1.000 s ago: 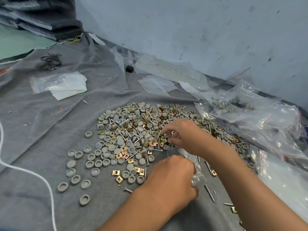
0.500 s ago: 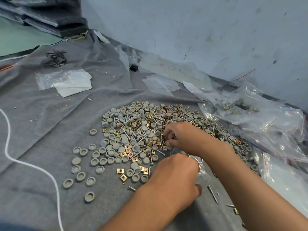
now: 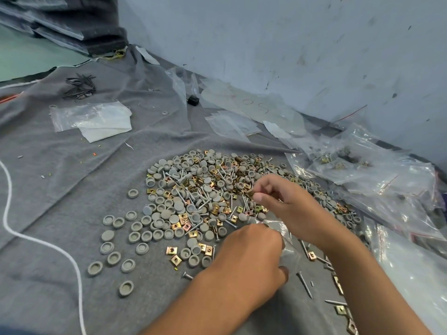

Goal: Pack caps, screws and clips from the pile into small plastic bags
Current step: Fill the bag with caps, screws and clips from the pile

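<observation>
Pile (image 3: 208,189) just beyond both hands, small bag (image 3: 278,228) between them.

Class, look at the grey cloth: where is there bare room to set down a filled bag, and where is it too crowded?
Bare cloth lies between the white cord and the loose caps, and between the flat bags and the pile. It is crowded around the pile, at the right hand, the left hand, and the filled bags.
</observation>
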Demonstrator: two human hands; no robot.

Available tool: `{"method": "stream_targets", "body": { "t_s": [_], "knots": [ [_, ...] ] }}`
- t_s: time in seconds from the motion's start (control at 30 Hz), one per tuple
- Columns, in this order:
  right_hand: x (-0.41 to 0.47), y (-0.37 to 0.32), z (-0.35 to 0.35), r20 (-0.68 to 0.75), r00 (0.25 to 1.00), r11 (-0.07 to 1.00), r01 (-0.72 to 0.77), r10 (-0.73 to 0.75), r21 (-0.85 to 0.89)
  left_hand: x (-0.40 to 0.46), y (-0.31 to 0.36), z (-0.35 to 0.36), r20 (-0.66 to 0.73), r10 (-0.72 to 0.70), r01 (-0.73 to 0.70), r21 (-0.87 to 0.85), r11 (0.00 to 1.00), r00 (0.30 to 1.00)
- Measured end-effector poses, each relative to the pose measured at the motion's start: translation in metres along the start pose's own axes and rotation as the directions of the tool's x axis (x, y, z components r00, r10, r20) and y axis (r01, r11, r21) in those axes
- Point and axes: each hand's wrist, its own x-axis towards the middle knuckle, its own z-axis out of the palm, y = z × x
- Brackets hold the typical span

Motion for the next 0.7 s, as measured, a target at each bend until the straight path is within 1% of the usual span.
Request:
{"method": "stream_targets", "body": {
  "t_s": [0.07, 0.1, 0.17, 0.2, 0.23, 0.3, 0.37, 0.47, 0.53, 0.57, 0.6, 0.63, 0.7],
  "knots": [
    [-0.025, -0.008, -0.005, -0.062, 0.998, 0.979, 0.042, -0.030, 0.198, 0.001, -0.001, -0.002, -0.029, -0.025, 0.023, -0.065, 0.998, 0.999],
    [-0.037, -0.011, -0.007, -0.097, 0.995, 0.965, 0.055, -0.031, 0.257, 0.001, -0.001, -0.002, -0.051, -0.039, 0.033, -0.111, 0.993, 0.998],
    [-0.058, -0.015, -0.012, -0.141, 0.990, 0.958, 0.066, -0.027, 0.280, 0.001, -0.001, 0.000, -0.122, -0.063, 0.038, -0.197, 0.980, 0.991],
    [-0.066, -0.015, -0.014, -0.154, 0.988, 0.970, 0.060, -0.024, 0.235, 0.002, -0.001, 0.001, -0.161, -0.071, 0.035, -0.220, 0.975, 0.984],
    [-0.073, -0.016, -0.016, -0.172, 0.985, 0.988, 0.040, -0.014, 0.148, 0.002, 0.000, 0.002, -0.191, -0.076, 0.030, -0.233, 0.972, 0.979],
    [-0.080, -0.016, -0.018, -0.212, 0.977, 0.997, -0.027, 0.011, -0.075, 0.002, 0.000, 0.004, -0.224, -0.092, 0.030, -0.265, 0.964, 0.970],
    [-0.083, -0.019, -0.015, -0.240, 0.971, 0.966, -0.056, -0.007, -0.254, 0.002, 0.000, 0.005, -0.219, -0.096, 0.030, -0.286, 0.958, 0.971],
    [-0.082, -0.021, -0.005, -0.188, 0.982, 0.889, -0.105, 0.022, -0.446, 0.003, 0.000, 0.005, -0.190, -0.087, 0.028, -0.294, 0.956, 0.978],
    [-0.082, -0.018, -0.003, -0.173, 0.984, 0.838, -0.128, 0.040, -0.531, 0.003, 0.000, 0.005, -0.173, -0.082, 0.030, -0.286, 0.958, 0.981],
    [-0.082, -0.018, -0.003, -0.181, 0.983, 0.835, -0.124, 0.030, -0.536, 0.003, 0.000, 0.005, -0.171, -0.079, 0.029, -0.275, 0.961, 0.982],
    [-0.082, -0.018, -0.004, -0.204, 0.979, 0.856, -0.116, 0.012, -0.504, 0.003, 0.001, 0.005, -0.173, -0.074, 0.027, -0.259, 0.966, 0.982],
    [-0.082, -0.018, -0.006, -0.255, 0.967, 0.895, -0.099, -0.017, -0.435, 0.003, 0.001, 0.005, -0.178, -0.069, 0.024, -0.244, 0.970, 0.982],
    [-0.076, -0.010, -0.010, -0.409, 0.911, 0.966, -0.063, -0.046, -0.249, 0.002, 0.003, 0.006, -0.173, -0.059, 0.021, -0.216, 0.976, 0.983]
  ]
}}
